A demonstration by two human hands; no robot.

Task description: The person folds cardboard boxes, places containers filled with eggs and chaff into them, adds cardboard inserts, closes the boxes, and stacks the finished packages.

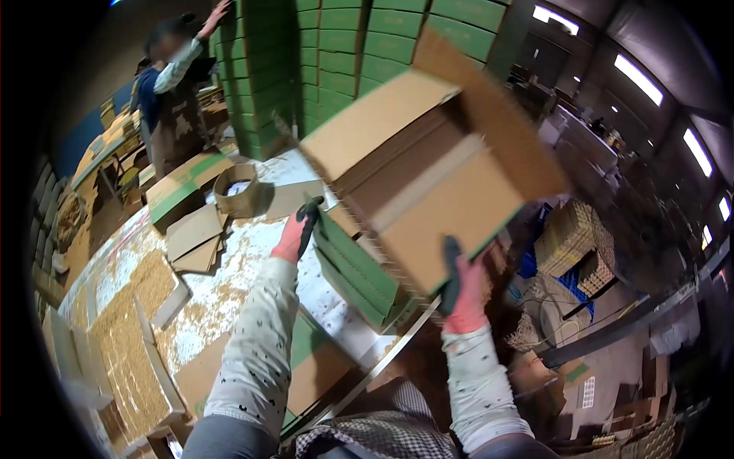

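An open cardboard box (440,210), brown inside and green outside, is tilted over the front edge of the worktable with its flaps spread. My right hand (464,294), in a pink glove with dark fingertips, grips its near right edge, thumb on the brown face. On the left, my left hand (294,229), gloved alike, has its fingers closed at the upper corner of a green cardboard panel (355,268). Whether that panel belongs to the same box I cannot tell. The fingers behind the cardboard are hidden.
The white worktable (202,325) carries sawdust-like bits, flat cardboard pieces (195,237), a round cardboard ring (237,191) and a green-brown box (183,187). Stacked green boxes (329,61) rise behind. A person (172,99) stands back left. Stacked trays (569,237) are right.
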